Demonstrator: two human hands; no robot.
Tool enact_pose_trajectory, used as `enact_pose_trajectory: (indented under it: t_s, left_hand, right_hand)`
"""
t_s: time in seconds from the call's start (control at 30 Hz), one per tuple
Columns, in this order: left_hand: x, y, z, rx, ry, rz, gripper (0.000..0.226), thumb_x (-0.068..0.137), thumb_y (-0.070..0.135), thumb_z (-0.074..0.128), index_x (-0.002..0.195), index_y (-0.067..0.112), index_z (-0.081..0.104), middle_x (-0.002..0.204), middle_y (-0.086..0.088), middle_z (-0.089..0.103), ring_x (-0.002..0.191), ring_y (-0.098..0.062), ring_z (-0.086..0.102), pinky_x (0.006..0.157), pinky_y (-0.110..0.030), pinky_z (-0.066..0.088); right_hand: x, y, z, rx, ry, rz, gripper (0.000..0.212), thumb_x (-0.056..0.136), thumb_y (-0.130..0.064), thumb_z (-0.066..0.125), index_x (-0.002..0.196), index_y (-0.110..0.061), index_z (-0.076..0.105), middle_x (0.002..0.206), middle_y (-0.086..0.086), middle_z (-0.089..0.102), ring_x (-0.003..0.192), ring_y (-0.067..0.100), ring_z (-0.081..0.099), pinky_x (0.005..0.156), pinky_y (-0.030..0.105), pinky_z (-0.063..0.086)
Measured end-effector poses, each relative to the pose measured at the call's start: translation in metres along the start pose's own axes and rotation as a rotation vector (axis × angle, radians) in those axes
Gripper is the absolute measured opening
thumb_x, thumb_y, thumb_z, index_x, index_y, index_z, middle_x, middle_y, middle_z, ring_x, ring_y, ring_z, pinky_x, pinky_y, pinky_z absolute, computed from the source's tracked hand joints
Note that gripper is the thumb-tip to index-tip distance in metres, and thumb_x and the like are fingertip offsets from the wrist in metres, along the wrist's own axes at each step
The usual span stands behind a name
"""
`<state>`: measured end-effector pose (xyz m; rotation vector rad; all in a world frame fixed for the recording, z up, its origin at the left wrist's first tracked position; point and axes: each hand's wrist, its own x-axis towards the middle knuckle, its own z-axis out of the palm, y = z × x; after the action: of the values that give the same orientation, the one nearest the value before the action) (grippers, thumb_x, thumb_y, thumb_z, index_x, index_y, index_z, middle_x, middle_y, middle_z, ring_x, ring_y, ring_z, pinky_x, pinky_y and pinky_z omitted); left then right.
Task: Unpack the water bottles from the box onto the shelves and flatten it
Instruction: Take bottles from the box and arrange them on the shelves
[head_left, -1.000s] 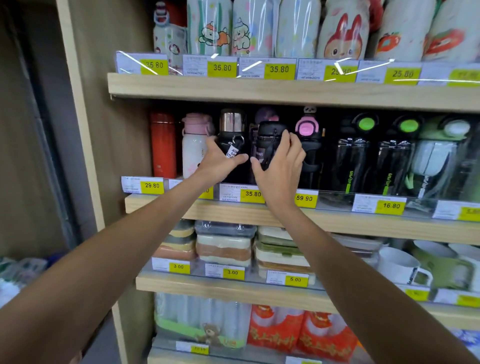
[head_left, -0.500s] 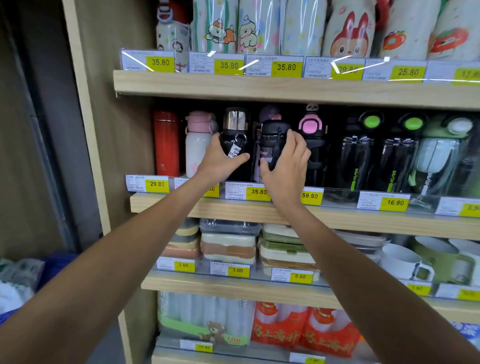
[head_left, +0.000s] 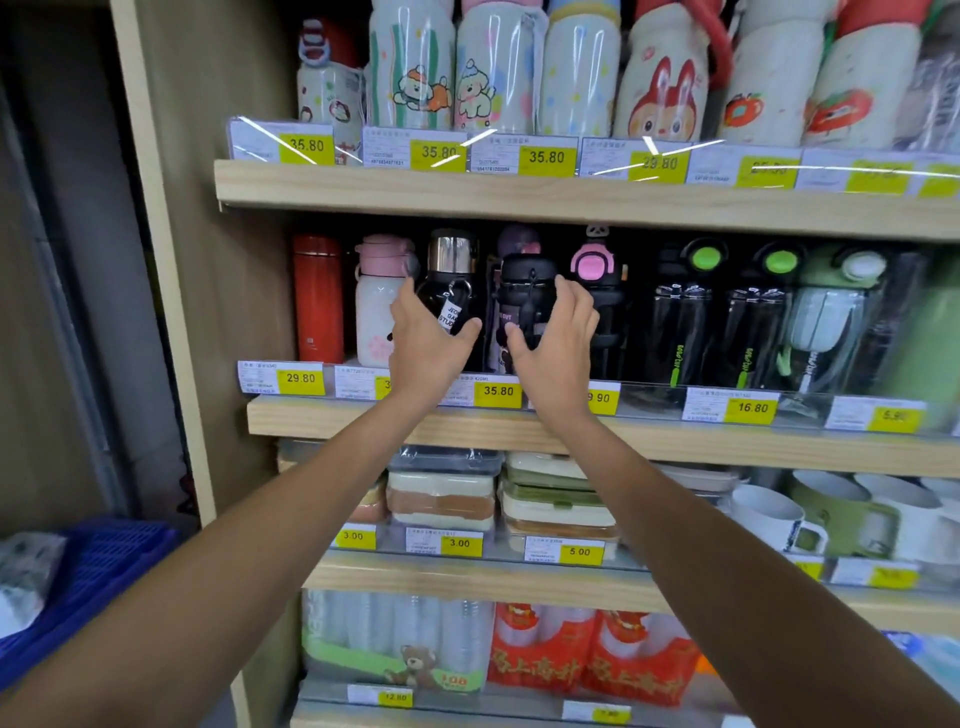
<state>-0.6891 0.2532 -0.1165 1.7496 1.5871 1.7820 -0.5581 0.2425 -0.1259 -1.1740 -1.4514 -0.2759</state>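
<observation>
Black bottles stand shelved just behind the spread left hand and right hand.

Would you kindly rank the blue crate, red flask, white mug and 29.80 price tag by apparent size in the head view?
1. Blue crate, largest, though nearest the camera.
2. Red flask and white mug look alike: flask taller, mug wider, so unranked.
3. 29.80 price tag, smallest.

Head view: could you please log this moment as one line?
left hand: open by steel-capped bottle | right hand: open by black-lidded bottle | bottles: upright on shelf
</observation>
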Motion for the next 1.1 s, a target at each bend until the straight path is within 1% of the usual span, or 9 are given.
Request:
enact_pose_trajectory:
  t_s: [0.1, 0.23, 0.43, 0.6, 0.77, 0.87, 0.93, 1.0, 1.1]
  left_hand:
    - [-0.02, 0.009, 0.008, 0.011, 0.052, -0.004, 0.086, 0.08, 0.029, 0.07, 0.144, 0.005, 0.019, 0.149, -0.012, 0.023, 0.138, -0.028, 0.027, 0.111, -0.041, 0.029]
    - [-0.058, 0.027, 0.026, 0.057, 0.086, 0.021, 0.081, 0.082, 0.02, 0.067, 0.144, 0.001, 0.019, 0.153, -0.016, 0.016, 0.144, -0.028, 0.011, 0.116, -0.031, 0.008]
    - [-0.127, 0.075, 0.077, -0.029, -0.036, 0.005, 0.066, 0.083, 0.012, 0.063, 0.138, 0.002, 0.029, 0.145, -0.014, 0.028, 0.136, -0.029, 0.025, 0.11, -0.029, 0.019]
    - [-0.213, 0.126, 0.141, -0.17, -0.254, -0.061, 0.042, 0.086, 0.011, 0.055, 0.126, 0.006, 0.045, 0.125, -0.015, 0.052, 0.116, -0.029, 0.051, 0.1, -0.037, 0.041]
    - [-0.295, 0.17, 0.216, -0.285, -0.489, -0.172, 0.03, 0.088, 0.01, 0.059, 0.116, 0.001, 0.056, 0.118, -0.014, 0.061, 0.104, -0.025, 0.06, 0.09, -0.034, 0.046]
    - [-0.352, 0.19, 0.274, -0.283, -0.67, -0.212, 0.029, 0.089, 0.009, 0.058, 0.117, -0.001, 0.057, 0.118, -0.017, 0.061, 0.108, -0.027, 0.058, 0.075, -0.015, 0.043]
    - [-0.384, 0.199, 0.307, -0.286, -0.774, -0.23, 0.025, 0.089, 0.007, 0.058, 0.114, 0.002, 0.058, 0.112, -0.019, 0.061, 0.096, -0.023, 0.06, 0.059, -0.007, 0.039]
    - [-0.419, 0.211, 0.345, -0.273, -0.908, -0.237, 0.026, 0.089, 0.009, 0.057, 0.115, 0.005, 0.058, 0.113, -0.016, 0.062, 0.092, -0.021, 0.06, 0.065, -0.016, 0.042]
    - [-0.478, 0.227, 0.405, -0.231, -1.111, -0.259, 0.032, 0.091, 0.012, 0.056, 0.122, 0.003, 0.055, 0.122, -0.015, 0.061, 0.104, -0.024, 0.06, 0.07, -0.022, 0.04]
  right_hand:
    - [-0.008, 0.006, -0.017, 0.037, -0.025, -0.004, 0.063, 0.086, -0.024, 0.063, 0.138, -0.002, 0.036, 0.139, 0.014, 0.036, 0.123, 0.027, 0.035, 0.101, 0.032, 0.034]
    - [-0.02, 0.024, -0.055, 0.083, -0.044, 0.0, 0.048, 0.09, -0.019, 0.059, 0.132, -0.001, 0.045, 0.132, 0.014, 0.044, 0.12, 0.027, 0.041, 0.098, 0.031, 0.036]
    - [-0.04, 0.069, -0.138, 0.174, -0.087, 0.115, 0.022, 0.093, -0.014, 0.053, 0.112, -0.005, 0.06, 0.106, 0.007, 0.063, 0.083, 0.012, 0.054, 0.078, 0.029, 0.046]
    - [-0.079, 0.136, -0.23, 0.16, -0.13, 0.268, 0.014, 0.09, -0.008, 0.054, 0.098, -0.005, 0.065, 0.079, 0.0, 0.061, 0.072, 0.015, 0.055, 0.071, 0.027, 0.044]
    - [-0.124, 0.213, -0.315, 0.096, -0.203, 0.411, 0.013, 0.092, -0.01, 0.051, 0.083, -0.011, 0.061, 0.077, 0.012, 0.068, 0.072, 0.027, 0.064, 0.075, 0.045, 0.053]
    - [-0.156, 0.264, -0.373, 0.084, -0.193, 0.541, 0.013, 0.088, -0.003, 0.051, 0.087, -0.002, 0.064, 0.077, 0.017, 0.068, 0.075, 0.033, 0.064, 0.078, 0.053, 0.052]
    - [-0.176, 0.296, -0.407, 0.075, -0.207, 0.624, 0.013, 0.087, -0.004, 0.052, 0.09, -0.001, 0.065, 0.076, 0.016, 0.067, 0.074, 0.032, 0.064, 0.076, 0.051, 0.053]
    - [-0.197, 0.33, -0.445, 0.055, -0.208, 0.702, 0.013, 0.086, -0.005, 0.053, 0.092, -0.003, 0.065, 0.075, 0.015, 0.068, 0.073, 0.031, 0.064, 0.075, 0.048, 0.054]
    - [-0.232, 0.385, -0.501, 0.005, -0.178, 0.841, 0.012, 0.086, -0.008, 0.051, 0.09, -0.011, 0.062, 0.071, 0.006, 0.066, 0.069, 0.024, 0.065, 0.072, 0.041, 0.055]
